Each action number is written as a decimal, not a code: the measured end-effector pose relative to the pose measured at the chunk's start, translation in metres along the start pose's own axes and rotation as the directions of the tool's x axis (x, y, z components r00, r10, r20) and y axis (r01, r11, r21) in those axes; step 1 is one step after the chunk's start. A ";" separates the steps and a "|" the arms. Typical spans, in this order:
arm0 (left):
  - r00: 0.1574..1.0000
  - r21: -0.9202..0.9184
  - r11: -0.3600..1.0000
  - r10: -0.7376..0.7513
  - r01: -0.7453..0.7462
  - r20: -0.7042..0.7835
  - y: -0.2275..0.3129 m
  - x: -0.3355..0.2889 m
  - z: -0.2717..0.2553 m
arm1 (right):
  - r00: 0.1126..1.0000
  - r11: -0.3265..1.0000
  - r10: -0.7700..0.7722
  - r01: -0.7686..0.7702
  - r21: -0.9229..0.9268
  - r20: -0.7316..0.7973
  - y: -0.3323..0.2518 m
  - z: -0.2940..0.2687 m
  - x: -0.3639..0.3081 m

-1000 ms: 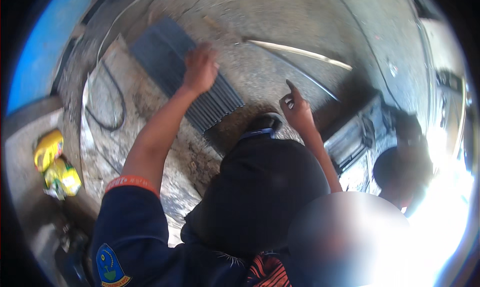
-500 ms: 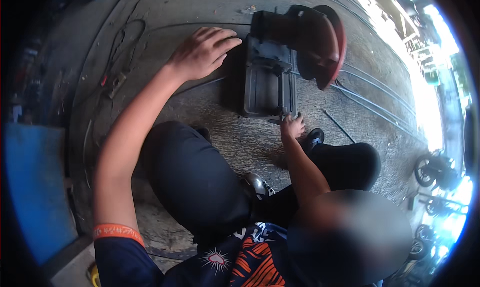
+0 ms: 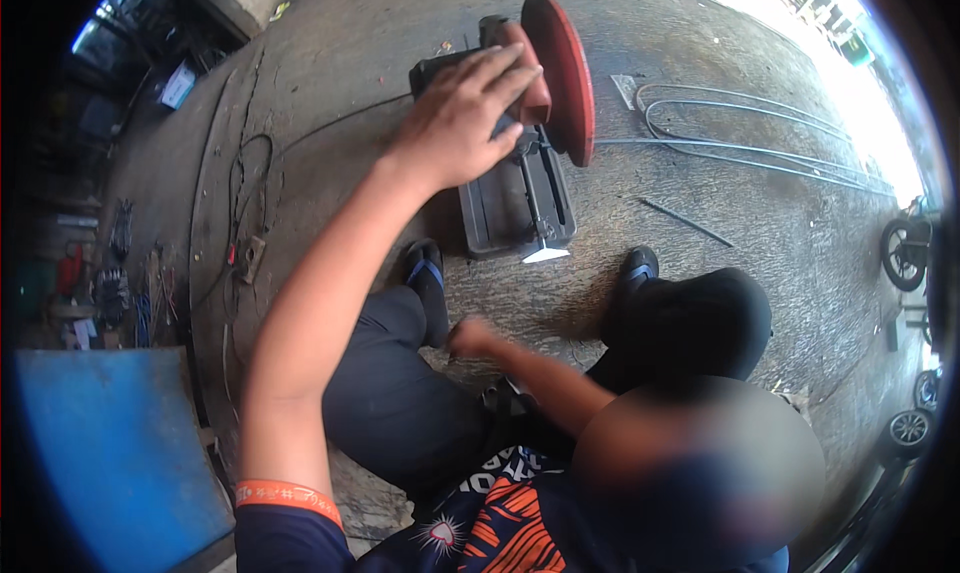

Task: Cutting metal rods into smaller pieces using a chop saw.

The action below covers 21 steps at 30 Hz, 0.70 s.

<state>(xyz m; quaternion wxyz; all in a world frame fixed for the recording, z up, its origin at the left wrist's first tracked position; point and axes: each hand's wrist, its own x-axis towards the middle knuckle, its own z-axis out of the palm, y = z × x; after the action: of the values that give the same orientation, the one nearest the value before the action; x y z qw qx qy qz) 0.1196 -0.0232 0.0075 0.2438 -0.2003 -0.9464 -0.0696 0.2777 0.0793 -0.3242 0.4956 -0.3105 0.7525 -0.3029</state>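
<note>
A cut-off saw stands on the floor in front of me, with a dark base [image 3: 490,218] and a large red disc [image 3: 572,83] on its right side. Over the saw's upper body, my left hand [image 3: 455,118] has its fingers stretched out and slightly apart; it hides part of the machine, and whether it touches is unclear. At the front end of the base, a clamp screw ends in a pale, bright handle [image 3: 545,256]. My right hand [image 3: 472,337] is away from the saw, near my left shoe; it is smeared by motion and its fingers cannot be made out.
Long thin metal rods [image 3: 740,156] lie to the right, reaching the saw. A short rod [image 3: 685,221] rests nearer me. Cable [image 3: 240,173] and a socket block [image 3: 252,258] lie left, beyond a blue panel [image 3: 110,433]. Wheels [image 3: 903,255] stand far right.
My left hand has moved from beside the saw to over its upper body. My right hand has left the front clamp handle and come back toward my left leg. The view has shifted.
</note>
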 end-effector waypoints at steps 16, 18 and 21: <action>0.951 0.021 0.995 -0.104 0.102 0.291 0.011 0.022 0.040 | 0.574 0.128 0.715 0.454 0.882 -0.399 0.086 -0.118 -0.010; 0.959 0.086 0.991 -0.124 0.105 0.257 0.014 0.023 0.039 | 0.458 0.382 0.693 0.423 0.822 -0.557 0.075 -0.107 -0.014; 0.932 0.073 0.986 -0.163 0.147 0.325 0.015 0.024 0.034 | 0.865 0.968 0.240 -0.247 0.042 -0.441 0.058 -0.055 -0.027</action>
<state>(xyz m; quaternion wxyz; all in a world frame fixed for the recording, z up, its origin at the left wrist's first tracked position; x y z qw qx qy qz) 0.0915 0.0062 -0.0098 0.0807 -0.1278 -0.9880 -0.0316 0.2253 0.1441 -0.3359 0.3434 -0.1400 0.8807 -0.2947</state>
